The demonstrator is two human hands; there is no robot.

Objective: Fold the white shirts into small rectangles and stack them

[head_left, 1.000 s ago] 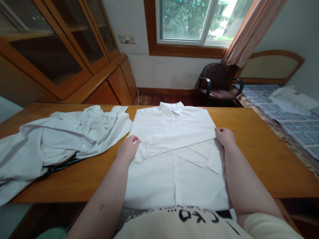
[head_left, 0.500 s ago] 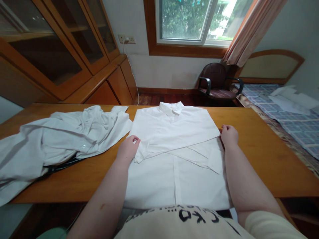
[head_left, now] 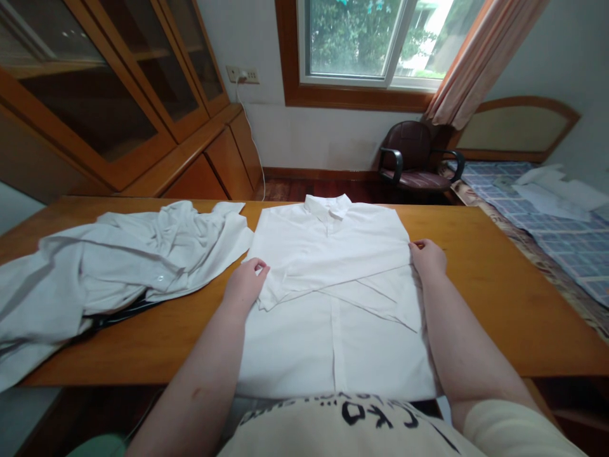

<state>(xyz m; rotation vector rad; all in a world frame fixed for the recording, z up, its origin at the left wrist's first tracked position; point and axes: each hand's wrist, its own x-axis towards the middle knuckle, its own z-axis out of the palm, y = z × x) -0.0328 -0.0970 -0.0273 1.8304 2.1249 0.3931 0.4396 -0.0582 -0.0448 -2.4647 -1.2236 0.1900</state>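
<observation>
Supporting surface: a wooden table [head_left: 504, 311], orange-brown, with a smooth top. Centrally placed on it is a white shirt [head_left: 304, 244], front up and spread flat, sleeves folded across the front, collar at the far edge, hem reaching the near edge. To the left lies a rumpled white garment [head_left: 124, 247] (one button visible), heaped partly over a black item [head_left: 117, 315] of undetermined kind.
</observation>
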